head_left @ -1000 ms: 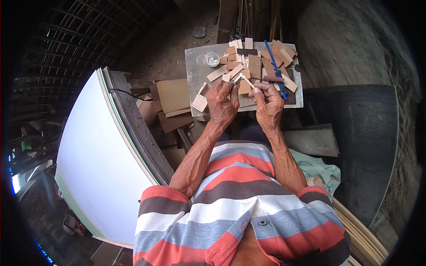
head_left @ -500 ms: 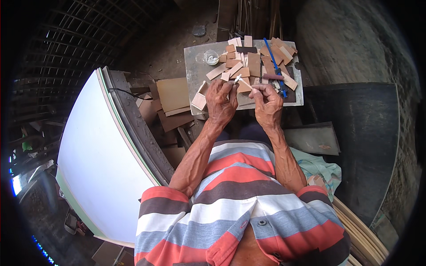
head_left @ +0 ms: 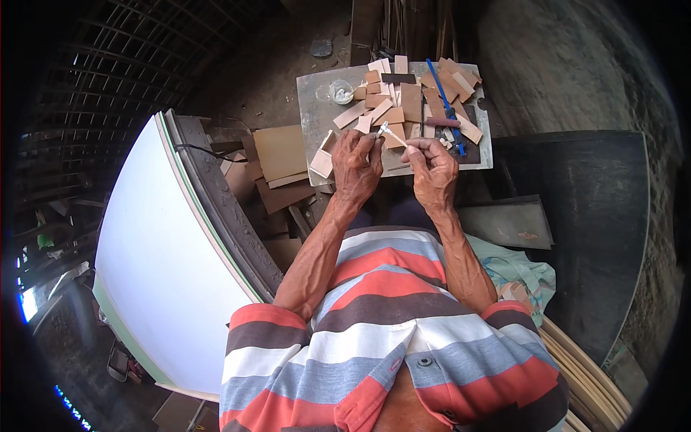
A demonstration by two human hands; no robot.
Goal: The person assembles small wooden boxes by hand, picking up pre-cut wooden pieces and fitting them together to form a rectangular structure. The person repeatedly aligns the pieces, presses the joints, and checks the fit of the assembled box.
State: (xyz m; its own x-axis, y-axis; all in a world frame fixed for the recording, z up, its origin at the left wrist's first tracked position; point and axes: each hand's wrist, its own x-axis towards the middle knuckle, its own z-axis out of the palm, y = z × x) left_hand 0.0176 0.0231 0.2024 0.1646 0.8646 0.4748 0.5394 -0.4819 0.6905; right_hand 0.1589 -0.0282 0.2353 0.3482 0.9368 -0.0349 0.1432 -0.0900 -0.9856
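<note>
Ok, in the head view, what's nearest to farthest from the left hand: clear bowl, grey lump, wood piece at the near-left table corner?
1. Wood piece: just left of the left hand.
2. Clear bowl: left side of the table, farther up.
3. Grey lump: on the floor beyond.

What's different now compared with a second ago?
The pale stick in the right hand has shifted slightly left, its white-coated tip nearer the left hand's fingertips. Nothing was visibly picked up or let go. The wooden pieces, blue tool and clear cup stayed put on the table.
</note>
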